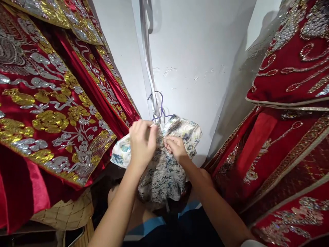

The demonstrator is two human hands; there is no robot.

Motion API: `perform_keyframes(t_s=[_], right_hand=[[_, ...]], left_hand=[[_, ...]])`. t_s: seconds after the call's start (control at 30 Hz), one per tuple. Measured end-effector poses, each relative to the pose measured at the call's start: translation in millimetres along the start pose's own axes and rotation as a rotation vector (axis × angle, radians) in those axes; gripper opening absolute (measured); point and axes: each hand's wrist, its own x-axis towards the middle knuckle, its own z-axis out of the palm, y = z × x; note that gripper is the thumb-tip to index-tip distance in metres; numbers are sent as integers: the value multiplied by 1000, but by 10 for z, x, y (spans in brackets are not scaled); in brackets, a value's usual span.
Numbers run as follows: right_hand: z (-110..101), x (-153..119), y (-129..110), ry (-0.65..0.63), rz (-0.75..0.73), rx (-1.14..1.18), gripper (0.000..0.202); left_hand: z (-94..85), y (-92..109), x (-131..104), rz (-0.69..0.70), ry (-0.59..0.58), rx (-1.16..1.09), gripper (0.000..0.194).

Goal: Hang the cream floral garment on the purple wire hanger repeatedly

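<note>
A short patterned blouse (pixel 160 181) in white, blue and grey, with gathered fabric below, hangs in front of me on a purple wire hanger (pixel 162 104). My left hand (pixel 142 137) is closed at its neckline, thumb and fingers pinching the cloth edge just below the hanger. Lower down and to the right, my right hand (pixel 176 146) pinches the blouse's front near the middle line. Whatever small part lies between the right fingertips is hidden. Both wide sleeves spread out to the sides of my hands.
A white pole (pixel 144 44) rises behind the hanger, against a white wall (pixel 192 44) with chipped paint. Red embroidered garments with gold and silver sequins (pixel 51 118) hang close on the left. More red beaded garments (pixel 290 79) crowd the right. My knees are below the blouse.
</note>
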Motion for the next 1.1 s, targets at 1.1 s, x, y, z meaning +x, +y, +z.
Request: perform_keyframes(t_s=[1.1], right_hand=[[-433, -858, 388, -70, 112, 28, 24]], left_hand=[[134, -333, -1595, -897, -387, -208, 26]])
